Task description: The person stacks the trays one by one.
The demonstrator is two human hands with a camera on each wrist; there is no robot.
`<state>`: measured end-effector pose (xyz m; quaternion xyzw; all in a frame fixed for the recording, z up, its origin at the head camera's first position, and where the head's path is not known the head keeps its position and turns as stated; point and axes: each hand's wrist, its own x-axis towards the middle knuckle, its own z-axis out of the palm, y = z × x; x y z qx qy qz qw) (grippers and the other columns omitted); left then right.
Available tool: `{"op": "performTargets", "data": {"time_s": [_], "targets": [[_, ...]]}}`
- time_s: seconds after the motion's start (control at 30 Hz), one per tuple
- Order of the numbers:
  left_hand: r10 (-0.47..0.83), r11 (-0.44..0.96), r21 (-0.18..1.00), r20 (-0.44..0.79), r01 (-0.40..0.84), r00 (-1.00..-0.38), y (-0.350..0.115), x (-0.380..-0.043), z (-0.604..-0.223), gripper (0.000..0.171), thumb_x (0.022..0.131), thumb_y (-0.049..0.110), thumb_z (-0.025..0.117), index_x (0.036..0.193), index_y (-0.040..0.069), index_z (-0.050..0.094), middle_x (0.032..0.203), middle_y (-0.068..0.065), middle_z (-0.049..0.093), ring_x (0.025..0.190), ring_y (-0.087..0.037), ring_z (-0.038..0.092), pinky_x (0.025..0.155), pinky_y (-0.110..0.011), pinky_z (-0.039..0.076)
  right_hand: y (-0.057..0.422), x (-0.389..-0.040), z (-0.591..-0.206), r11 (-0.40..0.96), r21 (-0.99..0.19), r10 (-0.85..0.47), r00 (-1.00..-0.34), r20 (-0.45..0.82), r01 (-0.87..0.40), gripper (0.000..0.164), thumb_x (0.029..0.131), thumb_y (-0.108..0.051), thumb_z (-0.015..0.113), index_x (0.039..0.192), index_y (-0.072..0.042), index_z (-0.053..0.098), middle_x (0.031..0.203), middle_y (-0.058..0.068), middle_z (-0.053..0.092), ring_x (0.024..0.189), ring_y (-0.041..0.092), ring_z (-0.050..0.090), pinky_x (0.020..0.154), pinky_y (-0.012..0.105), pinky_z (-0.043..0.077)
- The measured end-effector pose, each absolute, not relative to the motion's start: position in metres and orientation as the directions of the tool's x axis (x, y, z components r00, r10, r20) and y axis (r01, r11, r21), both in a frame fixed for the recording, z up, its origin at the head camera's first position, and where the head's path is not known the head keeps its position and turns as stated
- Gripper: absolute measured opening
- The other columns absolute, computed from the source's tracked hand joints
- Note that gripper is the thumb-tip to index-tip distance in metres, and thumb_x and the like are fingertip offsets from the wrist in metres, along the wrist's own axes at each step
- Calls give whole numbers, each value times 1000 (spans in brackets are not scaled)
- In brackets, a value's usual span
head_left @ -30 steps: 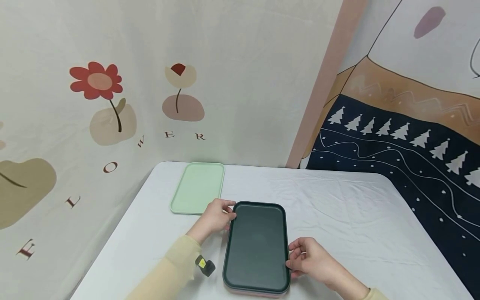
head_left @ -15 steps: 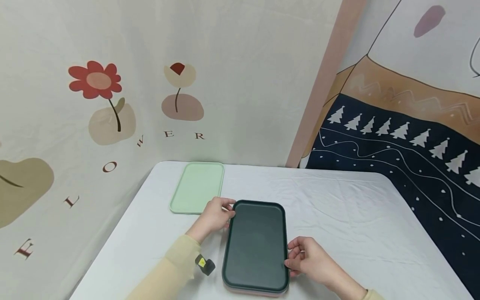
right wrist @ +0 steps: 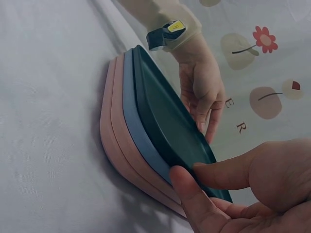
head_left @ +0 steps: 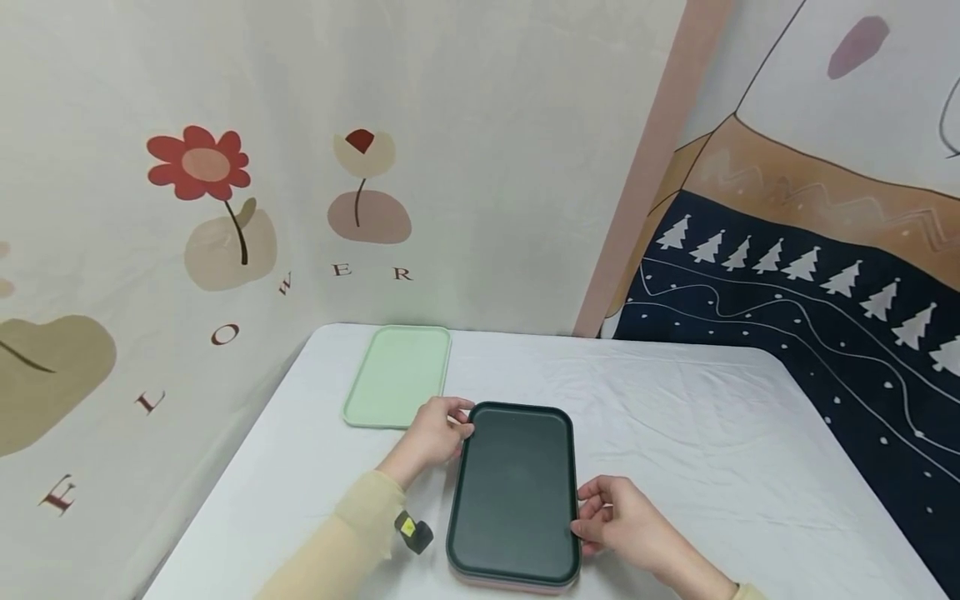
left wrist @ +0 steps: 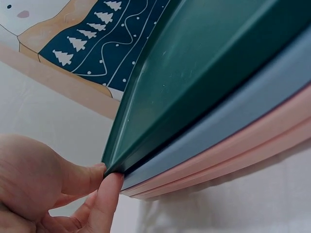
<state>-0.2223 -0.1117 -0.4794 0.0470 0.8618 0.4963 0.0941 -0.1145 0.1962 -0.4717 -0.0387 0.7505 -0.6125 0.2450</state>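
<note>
A dark green rectangular tray (head_left: 517,492) with a raised rim lies on top of a stack on the white-covered table. Under it are a blue tray (left wrist: 233,119) and two pink trays (right wrist: 108,116), seen in both wrist views. My left hand (head_left: 435,429) pinches the dark green tray's rim at its far left corner, thumb above and finger at the side. On the opposite long side, nearer the front, my right hand (head_left: 618,521) pinches the rim between thumb and index finger. In the right wrist view, both hands show on the top tray.
A pale green tray (head_left: 393,375) lies flat at the table's back left, just beyond my left hand. Wrinkled white cloth (head_left: 697,417) covers the table. A printed curtain (head_left: 487,167) hangs along the back edge. A black wrist camera (head_left: 414,532) sits by the left sleeve.
</note>
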Motion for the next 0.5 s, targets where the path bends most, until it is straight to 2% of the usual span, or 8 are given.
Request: {"op": "performTargets", "data": {"time_s": [0.5], "targets": [[191, 478, 878, -112, -8, -975, -114, -217, -480, 43, 98, -1, 71, 140, -2, 63, 104, -10, 64, 77, -18, 69, 61, -34, 61, 198, -114, -475, 232, -947, -373, -879, -299, 223, 39, 93, 8, 73, 123, 17, 50, 93, 14, 58, 77, 24, 64, 68, 44, 65]]}}
